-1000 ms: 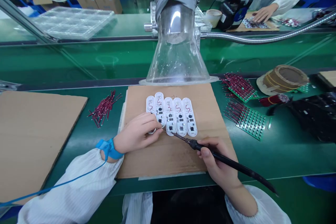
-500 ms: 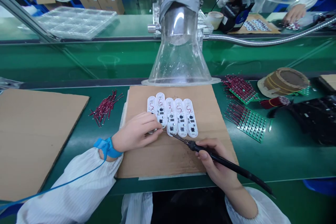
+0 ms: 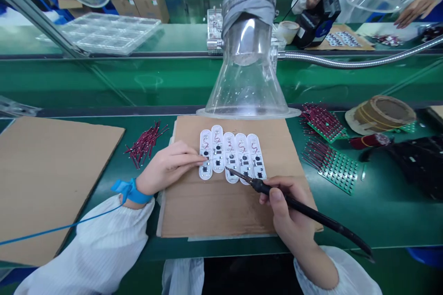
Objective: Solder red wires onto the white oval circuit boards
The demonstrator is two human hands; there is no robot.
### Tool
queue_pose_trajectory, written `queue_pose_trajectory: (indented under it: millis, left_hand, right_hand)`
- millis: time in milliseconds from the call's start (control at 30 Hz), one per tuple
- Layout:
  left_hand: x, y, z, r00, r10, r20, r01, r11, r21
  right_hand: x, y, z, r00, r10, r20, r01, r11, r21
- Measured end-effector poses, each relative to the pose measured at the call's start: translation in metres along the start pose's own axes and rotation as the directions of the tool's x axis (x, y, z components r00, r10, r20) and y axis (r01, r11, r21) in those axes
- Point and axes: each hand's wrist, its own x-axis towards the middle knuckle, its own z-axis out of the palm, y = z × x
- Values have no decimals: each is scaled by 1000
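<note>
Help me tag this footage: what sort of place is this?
Probably an electronics assembly workshop: the right hand holds a black pen-shaped soldering iron at white round-ended circuit boards, and a clear plastic funnel-shaped hood hangs nearby.

Bright, cool, fairly even light falls on the green bench point(image 3: 391, 212), leaving only soft shadows. The clear funnel hood point(image 3: 247, 90) bears white glare on its shiny collar point(image 3: 252, 34). Behind it, the green panel point(image 3: 166, 78) shows hazy reflections; to its right, the metal conduit point(image 3: 346, 61) glints. Left beyond it, cardboard boxes point(image 3: 152, 7) look soft. Below it, the white circuit boards point(image 3: 217, 147) are fairly crisp, their print too small to read.
</note>
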Motion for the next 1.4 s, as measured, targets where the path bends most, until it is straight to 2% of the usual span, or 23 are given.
queue_pose_trajectory:
  millis: [167,367,600,833,967,1167,1400]
  left_hand:
    - [1,1,-2,999,-45,-11,44,997,-58]
    - [1,2,-7,996,-75,55,74,997,28]
    - [-1,3,-10,967,-248,62,248,969,14]
    - [0,-2,-6,983,-181,-18,180,983,-47]
    - [4,3,1,968,-237,-86,225,966,-129]
    - [6,7,1,978,-209,-5,204,957,-206]
    - [6,7,-3,982,-189,-3,184,957,-223]
  right_hand:
    - [-7,16,3,1000,20,18,-19,999,-36]
    - [-6,17,2,999,39,6,-39,999,-36]
    - [-4,14,4,999,45,-24,-46,999,-21]
    - [-3,13,5,998,55,-31,-55,998,-11]
    - [-4,14,4,998,59,-29,-59,998,-9]
    - [-2,13,5,999,31,7,-31,999,-43]
    - [-1,14,5,999,19,49,-15,996,-88]
